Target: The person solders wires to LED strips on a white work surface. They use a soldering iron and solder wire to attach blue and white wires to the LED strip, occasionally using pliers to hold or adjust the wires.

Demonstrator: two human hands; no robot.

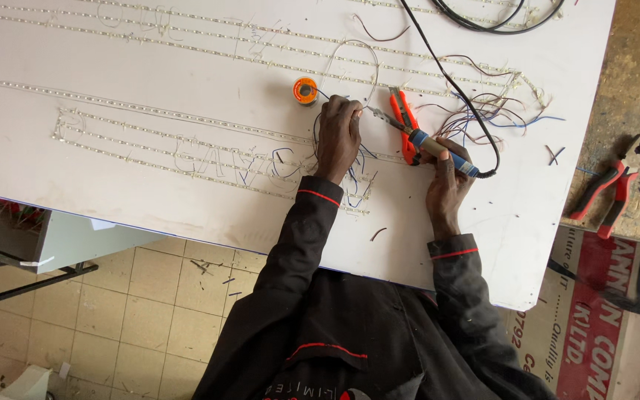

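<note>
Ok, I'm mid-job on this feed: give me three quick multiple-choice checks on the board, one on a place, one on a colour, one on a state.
1. Where is the solder spool?
A. On the white board, just above the left hand
B. On the tiled floor
C. Beside the pliers

2. What colour are the handles of the pliers lying off the board at the right?
A. Green
B. Red
C. Yellow

3. What is the right hand doing?
A. Resting flat and empty
B. Lifting the orange utility knife
C. Gripping the blue-handled soldering iron, tip towards the left hand

Answers:
1 A, the orange spool sits on the board near the left fingertips.
2 B, both handles show red.
3 C, the fingers wrap the iron's handle, while the orange utility knife lies on the board beneath it.
</note>
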